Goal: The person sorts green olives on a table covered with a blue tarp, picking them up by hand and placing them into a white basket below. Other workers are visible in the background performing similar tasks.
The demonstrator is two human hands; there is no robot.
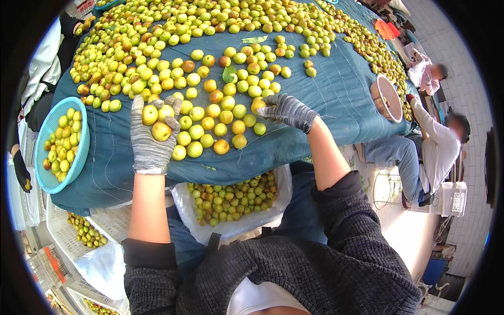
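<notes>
My left hand point(153, 138), in a grey striped knit glove, is palm up and holds several yellow-green jujube fruits point(161, 131). The fingers curl around them. My right hand point(287, 110), gloved alike, pinches one yellowish jujube point(258, 105) between thumb and fingers just above the table. Between the two hands, loose jujubes point(213, 110) lie scattered on a blue-green cloth point(283, 145) that covers the table. Some of them show brown or reddish patches. A green leaf point(229, 74) rests among the fruit.
A blue plastic basket point(84, 145) of jujubes stands at the left; a pinkish basket point(378, 96) is at the right. Below the table edge, a plastic-lined container point(285, 189) holds more fruit. White crates point(59, 232) stand lower left. Seated people point(437, 145) are at the right, another person point(43, 75) at left.
</notes>
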